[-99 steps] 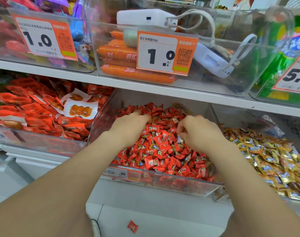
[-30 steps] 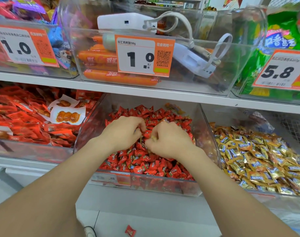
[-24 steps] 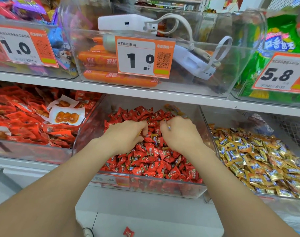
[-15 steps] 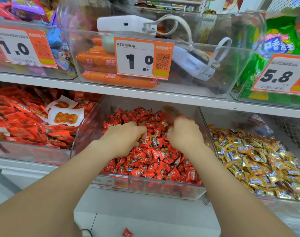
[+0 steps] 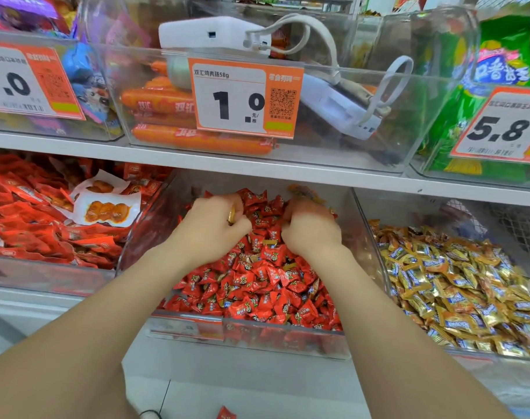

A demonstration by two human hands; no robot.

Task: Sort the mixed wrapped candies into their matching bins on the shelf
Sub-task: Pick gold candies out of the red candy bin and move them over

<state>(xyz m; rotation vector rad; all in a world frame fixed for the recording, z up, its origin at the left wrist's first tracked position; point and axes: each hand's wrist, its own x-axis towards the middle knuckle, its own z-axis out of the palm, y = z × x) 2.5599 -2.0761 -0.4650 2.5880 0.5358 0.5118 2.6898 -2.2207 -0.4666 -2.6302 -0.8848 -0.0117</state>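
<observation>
Reaching into one bin (image 5: 153, 234) of red candies (image 5: 257, 285), lower center, two hands, left hand (image 5: 210, 226) pinching one gold candy (image 5: 231, 215), right hand (image 5: 311, 229) curled, hold unclear.

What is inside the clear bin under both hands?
Red wrapped candies, plus a gold wrapper at the back. The left hand and right hand cover part of the pile; what lies beneath them is hidden.

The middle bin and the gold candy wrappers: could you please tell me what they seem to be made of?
Middle bin: apparently clear, glossy hard plastic; the red candies show through its walls.
Gold wrappers: probably metallised plastic film, shiny; they crinkle and glint.
</observation>
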